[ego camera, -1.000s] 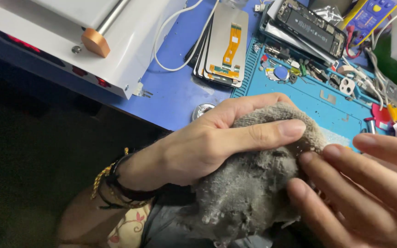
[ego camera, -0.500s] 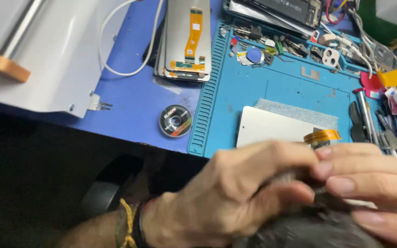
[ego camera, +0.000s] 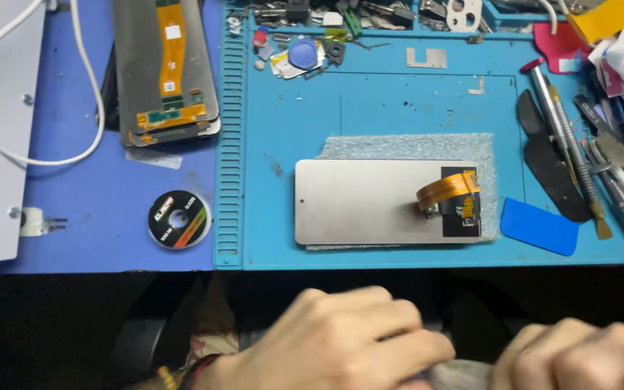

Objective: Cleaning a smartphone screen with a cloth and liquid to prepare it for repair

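Head view: my left hand (ego camera: 341, 339) and right hand (ego camera: 579, 357) close together on a grey cloth (ego camera: 460, 374) below the blue mat (ego camera: 399, 108). Soft, light and limp, it seems best gathered in bunched folds.

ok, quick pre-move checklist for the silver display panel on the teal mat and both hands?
1. Silver rectangular display panel flat on the teal silicone mat: ok.
2. Orange flex ribbon curls up free off the panel: ok.
3. Left hand and right hand off the panel, below the mat edge: ok.
4. Grey fuzzy cloth between the hands, mostly hidden: cannot tell who grips it.
5. Blue plastic pry card beside the panel, not touching it: ok.
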